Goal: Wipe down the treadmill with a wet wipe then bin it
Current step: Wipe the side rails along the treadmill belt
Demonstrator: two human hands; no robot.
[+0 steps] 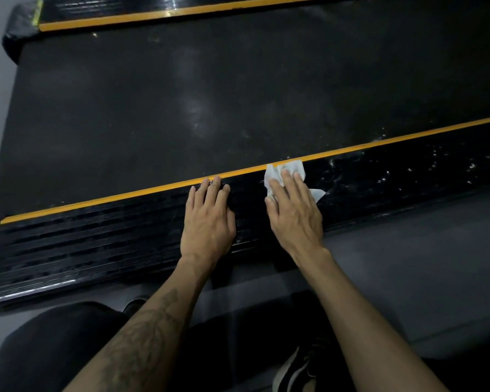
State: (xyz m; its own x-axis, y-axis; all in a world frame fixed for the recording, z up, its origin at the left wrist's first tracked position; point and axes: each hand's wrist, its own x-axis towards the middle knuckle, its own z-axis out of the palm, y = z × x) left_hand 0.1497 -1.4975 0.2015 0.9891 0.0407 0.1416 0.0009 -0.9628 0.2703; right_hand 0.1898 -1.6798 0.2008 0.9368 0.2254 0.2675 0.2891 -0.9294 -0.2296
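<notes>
The treadmill fills the view: a wide dark belt (210, 94) between two black ribbed side rails with orange edge strips. My right hand (294, 213) presses a white wet wipe (287, 169) flat onto the near side rail (96, 244), fingers straight, next to the orange strip (379, 144). The wipe shows past my fingertips and beside my hand. My left hand (208, 219) lies flat on the same rail just to the left, fingertips touching the orange strip and holding nothing.
Pale specks and wet smears dot the near rail to the right (408, 171). The far side rail (181, 8) runs along the top. Grey floor (408, 264) lies below the rail. My dark-trousered knee (54, 340) and shoe (294, 369) are at the bottom.
</notes>
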